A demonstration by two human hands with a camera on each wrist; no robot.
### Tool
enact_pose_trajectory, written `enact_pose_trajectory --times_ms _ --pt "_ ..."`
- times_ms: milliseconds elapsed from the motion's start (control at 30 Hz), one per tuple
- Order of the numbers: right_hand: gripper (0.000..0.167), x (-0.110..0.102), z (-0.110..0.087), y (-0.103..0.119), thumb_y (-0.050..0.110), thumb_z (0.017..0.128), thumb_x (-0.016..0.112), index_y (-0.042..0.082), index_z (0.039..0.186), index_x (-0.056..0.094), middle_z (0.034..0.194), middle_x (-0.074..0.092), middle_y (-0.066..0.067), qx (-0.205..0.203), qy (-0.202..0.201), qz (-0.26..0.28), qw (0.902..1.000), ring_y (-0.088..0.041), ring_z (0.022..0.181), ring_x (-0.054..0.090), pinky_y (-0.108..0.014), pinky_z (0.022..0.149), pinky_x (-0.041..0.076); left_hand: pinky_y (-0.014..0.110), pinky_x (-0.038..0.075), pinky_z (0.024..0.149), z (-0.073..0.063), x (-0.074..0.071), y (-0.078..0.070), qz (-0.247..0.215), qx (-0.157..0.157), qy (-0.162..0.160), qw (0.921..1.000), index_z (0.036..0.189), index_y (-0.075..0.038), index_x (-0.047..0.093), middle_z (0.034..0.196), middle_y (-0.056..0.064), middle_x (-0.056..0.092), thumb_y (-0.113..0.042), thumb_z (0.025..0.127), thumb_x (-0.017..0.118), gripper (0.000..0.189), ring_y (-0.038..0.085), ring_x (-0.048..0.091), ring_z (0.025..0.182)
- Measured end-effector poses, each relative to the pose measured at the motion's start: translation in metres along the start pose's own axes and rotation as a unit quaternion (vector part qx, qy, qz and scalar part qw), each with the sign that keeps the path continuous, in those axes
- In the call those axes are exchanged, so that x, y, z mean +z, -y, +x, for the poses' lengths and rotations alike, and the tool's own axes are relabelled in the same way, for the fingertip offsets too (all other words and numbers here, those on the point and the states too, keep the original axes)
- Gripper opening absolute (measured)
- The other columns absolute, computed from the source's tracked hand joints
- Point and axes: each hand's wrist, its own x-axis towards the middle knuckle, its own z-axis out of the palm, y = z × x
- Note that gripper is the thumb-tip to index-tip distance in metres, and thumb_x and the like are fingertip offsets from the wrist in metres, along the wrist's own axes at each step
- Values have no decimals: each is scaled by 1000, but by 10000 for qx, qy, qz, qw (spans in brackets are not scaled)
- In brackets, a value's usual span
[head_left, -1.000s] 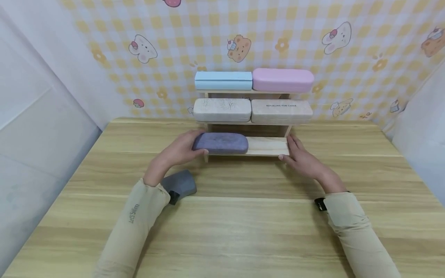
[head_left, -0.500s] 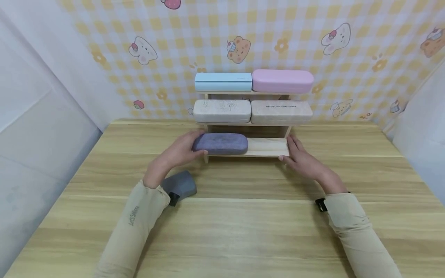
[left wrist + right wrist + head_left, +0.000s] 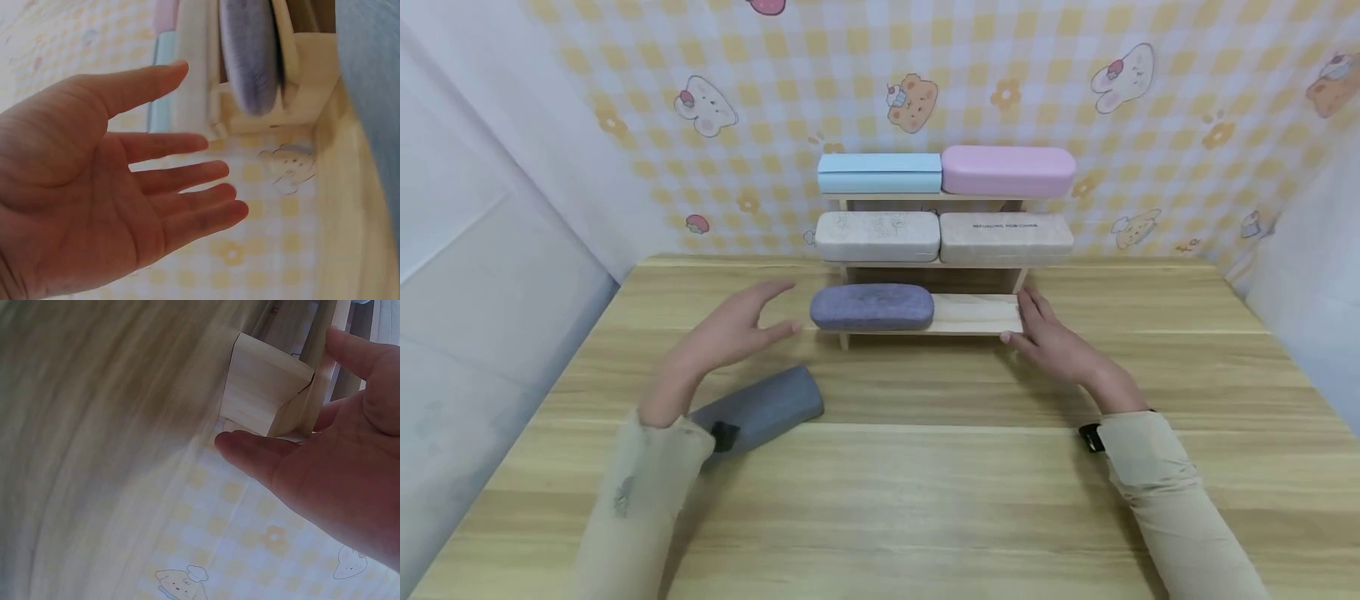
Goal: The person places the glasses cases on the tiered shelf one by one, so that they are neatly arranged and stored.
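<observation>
A three-tier wooden display rack (image 3: 976, 313) bears several glasses cases. At the left end of its lowest tier lies a purple glasses case (image 3: 872, 307), which also shows in the left wrist view. My left hand (image 3: 730, 329) is off to the left of it, thumb and fingers spread, holding nothing. Below that hand a grey glasses case (image 3: 767, 412) lies on the table, its left end hidden by the sleeve. My right hand (image 3: 1051, 340) grips the right end of the lowest tier, thumb at the front edge and fingers along the side.
On the top tier sit a light blue case (image 3: 880, 173) and a pink case (image 3: 1009, 171). A white patterned case (image 3: 877, 237) and a beige lettered case (image 3: 1006, 239) fill the middle tier. Behind the wooden table (image 3: 925, 517) hangs a yellow checked cloth (image 3: 820, 100).
My left hand has let go of the purple glasses case and moved left and back, showing more of the grey case. The right hand stays on the rack.
</observation>
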Motion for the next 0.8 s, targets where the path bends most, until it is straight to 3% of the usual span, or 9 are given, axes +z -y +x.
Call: enact_pose_trajectory --times_ms 267,567,800 --pt "87 0 -2 -1 35 108 44 -9 155 -15 162 -20 -34 29 6 119 9999 -55 151 -7 -67 120 10 65 41 107 -48 5 15 -258 253 461 9983 148 4 43 154 26 45 -27 99 64 61 49 40 142" --pt "87 -1 -4 2 34 108 45 -10 155 -14 162 -19 -35 -58 -7 122 9999 -56 150 -7 -68 120 10 64 48 100 -83 13 25 -94 398 -82 9991 135 5 57 138 25 60 -20 95 70 49 48 53 130" --pt "84 -1 -4 5 31 107 47 -14 155 -5 163 -12 -36 -52 -166 -150 9997 -53 151 -13 -65 123 0 63 51 95 -112 22 41 0 104 -222 9997 138 5 54 140 26 58 -22 90 76 60 50 53 129"
